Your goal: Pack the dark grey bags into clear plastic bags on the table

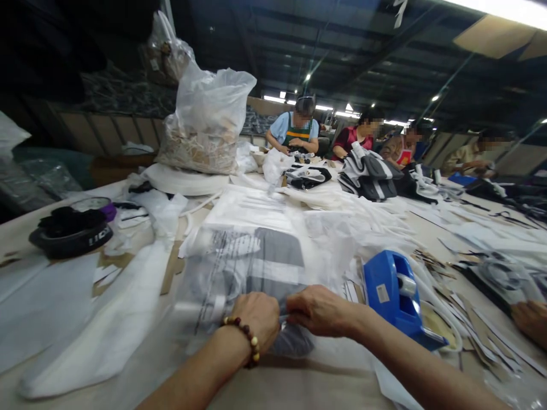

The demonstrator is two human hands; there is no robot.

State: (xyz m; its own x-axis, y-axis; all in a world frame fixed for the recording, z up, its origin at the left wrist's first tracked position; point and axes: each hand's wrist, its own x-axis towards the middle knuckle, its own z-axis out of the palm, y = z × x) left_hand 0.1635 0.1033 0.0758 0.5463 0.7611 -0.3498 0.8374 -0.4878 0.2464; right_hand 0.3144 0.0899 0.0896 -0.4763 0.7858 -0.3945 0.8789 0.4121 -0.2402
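Note:
A clear plastic bag [231,250] with dark printed lines lies flat in front of me. Through its film shows a dark grey item [280,247] with a white band across it. My left hand [256,319], a beaded bracelet [245,336] at its wrist, is closed on the near part of the bag. Facing it, my right hand [316,310] pinches the bag's film with thumb and fingers. The two hands almost meet over the grey item's lower end. Just right of my right hand stands a blue tape dispenser [387,285].
A black round tray [70,233] sits at the left, behind white sheets [89,319]. A big stuffed plastic bag [209,119] rises at the back left. Several co-workers sit along the far side, near dark-and-white pieces [371,171]. Another person's hand [532,322] is at the right edge.

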